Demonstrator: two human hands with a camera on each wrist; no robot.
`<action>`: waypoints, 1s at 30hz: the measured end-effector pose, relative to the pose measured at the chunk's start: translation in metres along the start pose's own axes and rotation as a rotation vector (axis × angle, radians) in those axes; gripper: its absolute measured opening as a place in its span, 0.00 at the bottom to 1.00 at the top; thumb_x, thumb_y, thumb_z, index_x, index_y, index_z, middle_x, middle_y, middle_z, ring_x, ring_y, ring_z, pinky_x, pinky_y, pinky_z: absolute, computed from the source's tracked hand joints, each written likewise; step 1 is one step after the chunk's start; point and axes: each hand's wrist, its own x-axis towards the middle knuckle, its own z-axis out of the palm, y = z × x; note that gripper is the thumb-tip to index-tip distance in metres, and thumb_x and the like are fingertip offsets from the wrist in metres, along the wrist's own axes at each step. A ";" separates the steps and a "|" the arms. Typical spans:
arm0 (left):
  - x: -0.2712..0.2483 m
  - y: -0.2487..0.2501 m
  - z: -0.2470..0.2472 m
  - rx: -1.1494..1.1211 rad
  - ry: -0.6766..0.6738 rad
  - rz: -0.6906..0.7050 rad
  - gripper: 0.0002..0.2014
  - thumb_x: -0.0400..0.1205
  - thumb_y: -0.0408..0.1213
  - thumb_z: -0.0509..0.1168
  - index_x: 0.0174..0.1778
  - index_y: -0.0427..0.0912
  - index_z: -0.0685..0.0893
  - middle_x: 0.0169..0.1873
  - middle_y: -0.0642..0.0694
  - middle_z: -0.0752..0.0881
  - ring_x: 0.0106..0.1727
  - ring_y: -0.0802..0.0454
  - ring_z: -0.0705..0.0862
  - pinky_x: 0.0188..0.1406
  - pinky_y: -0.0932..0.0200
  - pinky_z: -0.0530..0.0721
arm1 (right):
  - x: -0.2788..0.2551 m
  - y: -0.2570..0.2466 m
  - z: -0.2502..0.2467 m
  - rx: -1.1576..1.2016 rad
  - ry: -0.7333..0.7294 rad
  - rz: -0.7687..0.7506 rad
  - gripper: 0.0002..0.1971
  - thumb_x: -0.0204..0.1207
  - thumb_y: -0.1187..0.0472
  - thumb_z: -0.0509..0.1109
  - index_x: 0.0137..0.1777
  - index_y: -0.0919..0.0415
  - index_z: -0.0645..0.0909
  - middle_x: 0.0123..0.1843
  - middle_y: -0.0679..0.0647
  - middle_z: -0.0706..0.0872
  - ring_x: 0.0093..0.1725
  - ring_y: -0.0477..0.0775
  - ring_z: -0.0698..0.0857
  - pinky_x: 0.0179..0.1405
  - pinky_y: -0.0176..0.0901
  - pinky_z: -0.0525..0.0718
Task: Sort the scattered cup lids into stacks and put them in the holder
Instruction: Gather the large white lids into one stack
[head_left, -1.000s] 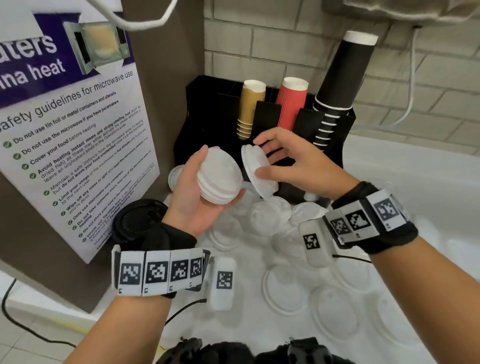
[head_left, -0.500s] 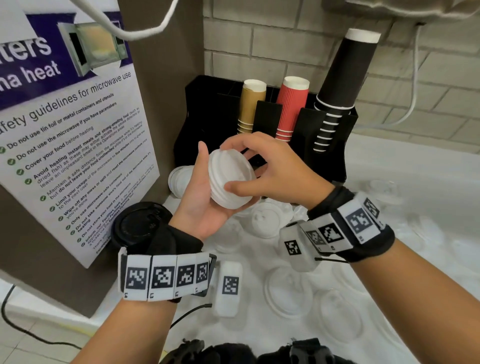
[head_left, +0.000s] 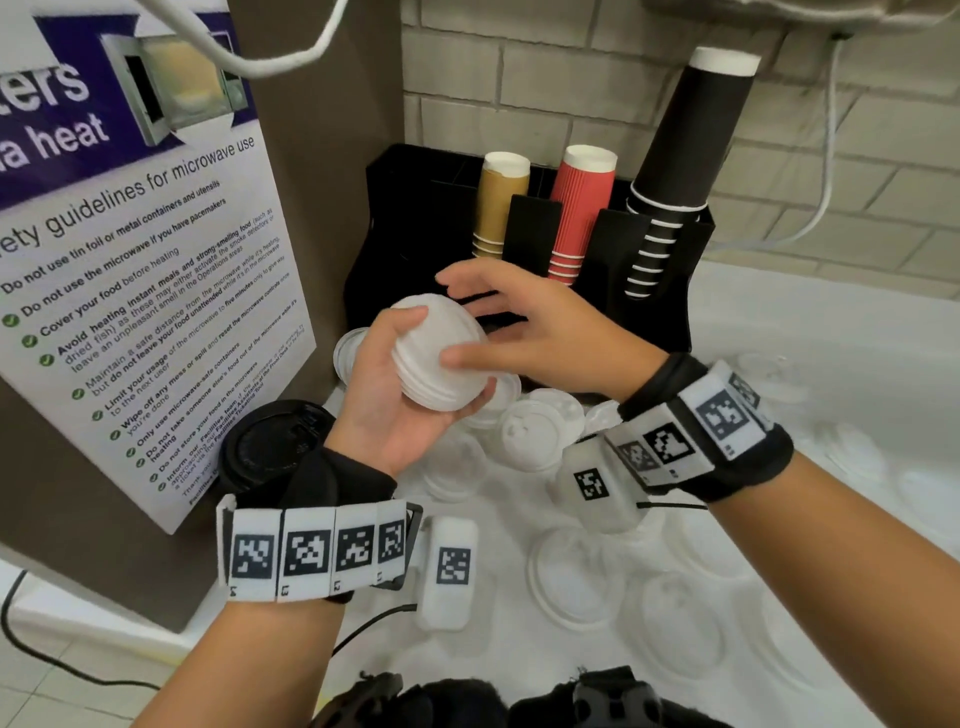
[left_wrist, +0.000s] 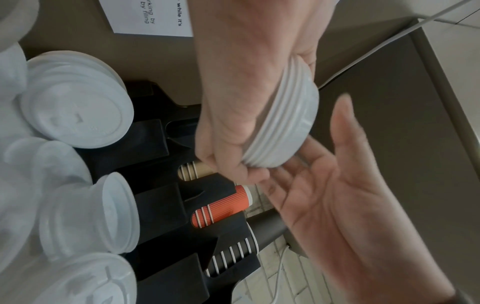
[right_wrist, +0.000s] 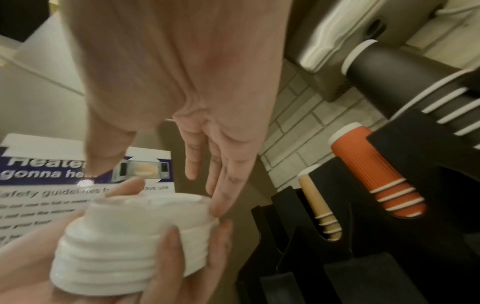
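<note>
A stack of several white cup lids (head_left: 441, 358) sits tilted in my left hand (head_left: 384, 400), thumb on its far rim and fingers curled under it. The left wrist view shows the same stack (left_wrist: 283, 123) edge-on in that grip. My right hand (head_left: 530, 332) hovers beside the stack with straight, spread fingers and holds nothing; its thumb tip touches the top lid. In the right wrist view the stack (right_wrist: 135, 236) lies just below the right hand's fingertips (right_wrist: 221, 201). The black holder (head_left: 405, 234) stands right behind both hands.
The holder carries brown cups (head_left: 501, 208), red cups (head_left: 579, 208) and tall black cups (head_left: 680, 171). Loose white lids (head_left: 535, 436) and clear lids (head_left: 571, 577) are scattered over the white counter (head_left: 831, 338). A black lid (head_left: 275, 447) lies at left, by the poster (head_left: 130, 260).
My right hand carried a single white lid onto the stack, pressed it on, then let go and spread its fingers. The left hand kept holding the stack.
</note>
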 end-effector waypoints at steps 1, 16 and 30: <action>0.000 0.002 -0.001 -0.023 0.005 0.004 0.21 0.76 0.48 0.63 0.62 0.43 0.81 0.57 0.39 0.85 0.58 0.43 0.84 0.49 0.49 0.82 | -0.003 0.004 -0.004 0.040 0.013 0.031 0.25 0.73 0.53 0.76 0.69 0.53 0.76 0.67 0.49 0.80 0.64 0.44 0.82 0.58 0.39 0.85; 0.005 -0.002 -0.001 -0.111 0.075 -0.062 0.22 0.77 0.51 0.62 0.63 0.44 0.73 0.53 0.41 0.78 0.55 0.42 0.78 0.46 0.52 0.82 | -0.091 0.062 0.058 -0.990 -0.961 0.139 0.58 0.58 0.43 0.83 0.82 0.51 0.50 0.74 0.58 0.62 0.56 0.62 0.79 0.45 0.49 0.81; 0.006 -0.014 -0.004 -0.175 0.097 -0.074 0.23 0.74 0.49 0.65 0.63 0.44 0.76 0.54 0.40 0.82 0.54 0.41 0.82 0.53 0.46 0.82 | -0.058 0.029 -0.031 -0.211 -0.107 0.182 0.28 0.64 0.52 0.81 0.63 0.46 0.74 0.55 0.48 0.80 0.48 0.39 0.81 0.44 0.32 0.82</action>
